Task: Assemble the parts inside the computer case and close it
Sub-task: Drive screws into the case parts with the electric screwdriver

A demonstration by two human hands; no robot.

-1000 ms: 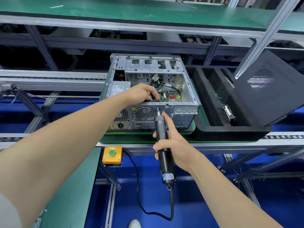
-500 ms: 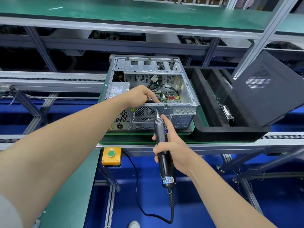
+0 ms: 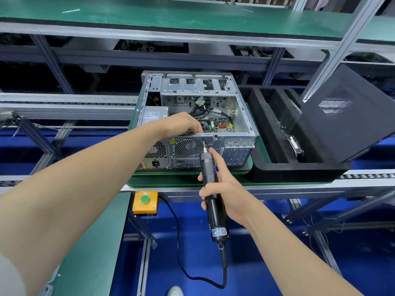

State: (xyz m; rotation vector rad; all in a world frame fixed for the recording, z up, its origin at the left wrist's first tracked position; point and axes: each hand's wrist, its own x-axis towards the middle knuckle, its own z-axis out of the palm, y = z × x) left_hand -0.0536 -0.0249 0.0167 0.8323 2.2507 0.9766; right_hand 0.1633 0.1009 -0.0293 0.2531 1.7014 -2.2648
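Right hand (image 3: 227,190) grips electric screwdriver (image 3: 216,218), bit against computer case (image 3: 239,146) rear panel, just below left hand (image 3: 181,124) curled over rim.

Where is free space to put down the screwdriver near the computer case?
Free: the green bench left of the orange button box, and the narrow green mat strip before the computer case. Crowded: inside the case, with cables and the left hand.

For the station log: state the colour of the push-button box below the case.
Orange-yellow box with a green button, head view.
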